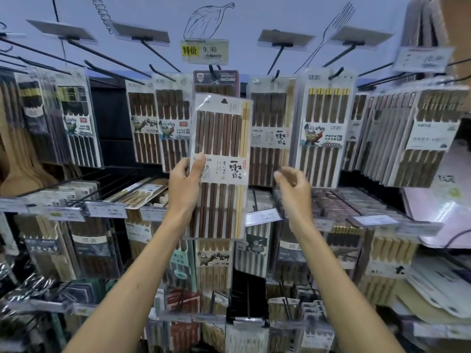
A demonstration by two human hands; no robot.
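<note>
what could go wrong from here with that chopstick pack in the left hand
The left grip pinches the chopstick pack at one edge only, with the right grip off it, so it may twist or slip. Hanging packs crowd both sides; swinging it could knock them. Its small hang hole might miss the hook above.

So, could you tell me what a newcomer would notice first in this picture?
The chopstick pack in the centre, gripped at its edge by the left hand, before rows of hanging packs. Just right, the right hand hovers empty, fingers loosely curled. Above, a yellow price tag reads 9.90.
</note>
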